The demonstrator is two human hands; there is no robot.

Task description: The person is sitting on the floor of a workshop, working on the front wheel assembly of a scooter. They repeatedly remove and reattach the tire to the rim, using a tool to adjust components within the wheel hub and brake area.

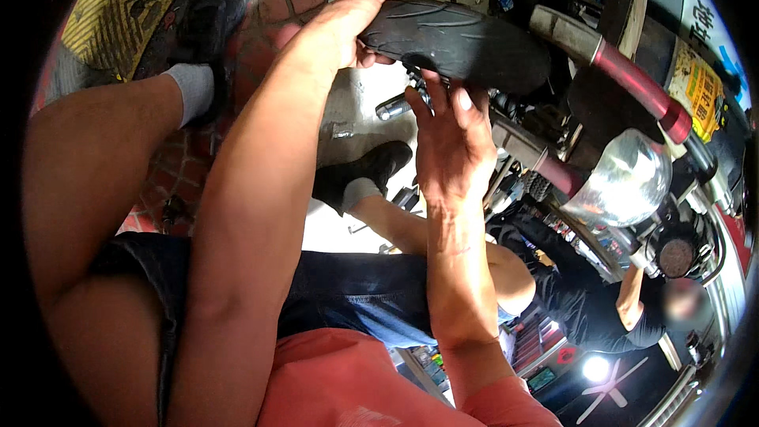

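Reference item: the black tire (466, 39). All positions are given from it, as seen in the head view. The tire is located ahead of the person, between the two hands, with its grooved tread facing up.

Left hand (348, 28): placed at the left end of the tire. The fingers lie over the upper edge and the thumb side lies below, so that the hand clasps that end.

Right hand (457, 138): placed under the tire, palm side mostly turned away. The fingers are spread and extend up to the lower edge; they do not close around it. Firm fingertip contact cannot be confirmed.

Adjacent parts: a red fork tube (642, 85) stands to the right of the tire; a second red tube (560, 174) stands at its lower right. A clear rounded cover (624, 182) lies beyond the second tube. A co-worker (597, 308) is at the far lower right.

Work status (judged): handling of the tire is under way. The tire appears positioned at the fork end. The rim and axle are hidden; therefore, completed fastening cannot be verified, and the remaining steps cannot be determined.
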